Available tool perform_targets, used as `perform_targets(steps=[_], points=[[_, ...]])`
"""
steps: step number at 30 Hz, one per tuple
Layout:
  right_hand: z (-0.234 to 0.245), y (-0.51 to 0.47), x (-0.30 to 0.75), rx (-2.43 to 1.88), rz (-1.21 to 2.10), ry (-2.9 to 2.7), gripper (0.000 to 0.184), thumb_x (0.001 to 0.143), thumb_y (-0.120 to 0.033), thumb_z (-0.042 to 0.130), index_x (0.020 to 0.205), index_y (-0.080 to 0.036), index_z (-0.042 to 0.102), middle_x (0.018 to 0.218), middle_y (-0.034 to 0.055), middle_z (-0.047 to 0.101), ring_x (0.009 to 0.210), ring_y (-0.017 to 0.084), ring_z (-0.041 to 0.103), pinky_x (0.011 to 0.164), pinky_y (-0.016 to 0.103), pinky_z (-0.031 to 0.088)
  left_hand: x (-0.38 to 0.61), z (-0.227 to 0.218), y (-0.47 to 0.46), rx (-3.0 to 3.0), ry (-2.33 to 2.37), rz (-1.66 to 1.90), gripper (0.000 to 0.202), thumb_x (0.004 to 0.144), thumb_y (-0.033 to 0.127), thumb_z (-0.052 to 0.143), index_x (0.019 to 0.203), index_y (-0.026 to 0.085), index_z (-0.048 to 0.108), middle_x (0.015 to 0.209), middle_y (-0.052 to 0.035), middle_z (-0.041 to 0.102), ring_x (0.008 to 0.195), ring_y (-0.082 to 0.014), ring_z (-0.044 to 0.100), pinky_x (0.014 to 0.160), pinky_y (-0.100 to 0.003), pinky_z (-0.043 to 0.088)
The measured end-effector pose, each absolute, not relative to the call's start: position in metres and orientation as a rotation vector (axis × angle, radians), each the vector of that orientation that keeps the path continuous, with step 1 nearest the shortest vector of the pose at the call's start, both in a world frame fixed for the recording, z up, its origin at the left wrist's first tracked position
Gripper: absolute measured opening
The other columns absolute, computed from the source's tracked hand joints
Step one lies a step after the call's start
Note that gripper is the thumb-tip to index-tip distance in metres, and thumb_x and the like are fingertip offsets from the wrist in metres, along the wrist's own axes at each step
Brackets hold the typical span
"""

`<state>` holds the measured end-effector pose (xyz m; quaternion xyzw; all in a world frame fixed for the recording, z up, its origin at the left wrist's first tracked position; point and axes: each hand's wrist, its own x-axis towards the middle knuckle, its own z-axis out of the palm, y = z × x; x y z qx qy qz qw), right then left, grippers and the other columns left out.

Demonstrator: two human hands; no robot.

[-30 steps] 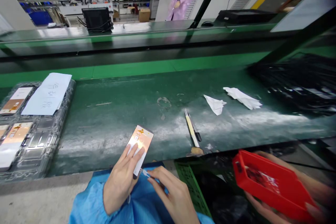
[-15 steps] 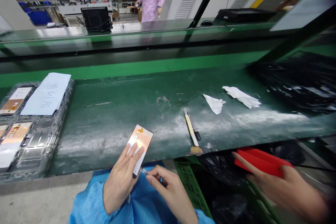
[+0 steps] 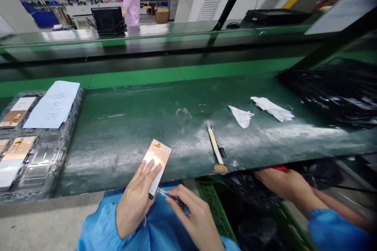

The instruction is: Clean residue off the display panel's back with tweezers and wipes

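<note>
My left hand (image 3: 138,196) grips a phone display panel (image 3: 159,160) by its lower part, fingers laid over the white and copper-coloured face, thumb hidden below. The panel tilts at the bench's front edge. In my right hand (image 3: 193,213) is a thin metal tool, which looks like tweezers (image 3: 162,192); its tip meets the panel's dark lower corner. Left of me a clear plastic tray (image 3: 66,137) holds several similar panels, with a handwritten pale paper (image 3: 53,104) on top.
A yellow-handled brush-like tool (image 3: 215,143) and a black pen (image 3: 220,147) lie on the green bench (image 3: 132,106). Further right are crumpled white wipes (image 3: 241,116) and a black stack (image 3: 332,90). At lower right, a co-worker's hands (image 3: 282,184) are above a green crate (image 3: 212,204) with black bags.
The tool in my right hand shows more of its length; the panel stays put. The co-worker's hands and a red object have shifted under the bench edge. A person in pink behind has moved left.
</note>
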<state>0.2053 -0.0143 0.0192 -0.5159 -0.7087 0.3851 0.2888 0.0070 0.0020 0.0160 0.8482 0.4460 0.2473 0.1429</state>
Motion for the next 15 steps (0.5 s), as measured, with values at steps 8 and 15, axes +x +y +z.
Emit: perform_targets(steps=[8,15], points=[[0.0196,-0.0111,0.2047,-1.348,0.853,-2.041,0.015,0.094,-0.030,0.052,0.089,-0.024,0.065,0.084,0.0036,0.069,0.079,0.020,0.065,0.070,0.028,0.049,0.0075,0.0169,0.0021,2.450,1.296,0.725,0.056,0.097,0.016,0.037,0.149,0.016,0.016,0.144,-0.0111,0.045,0.138,-0.0238,0.036,0.114,-0.049,0.035],[0.0197,-0.0080,0.2053,-1.340,0.857,-2.087,0.019,0.095,-0.030,0.050,0.085,-0.023,0.065,0.081,0.0050,0.068,0.075,0.019,0.062,0.068,0.028,0.047,0.0075,0.0171,0.0020,2.448,1.295,0.717,0.054,0.097,0.017,0.036,0.148,0.015,0.018,0.144,-0.0110,0.045,0.138,-0.0234,0.035,0.115,-0.048,0.035]])
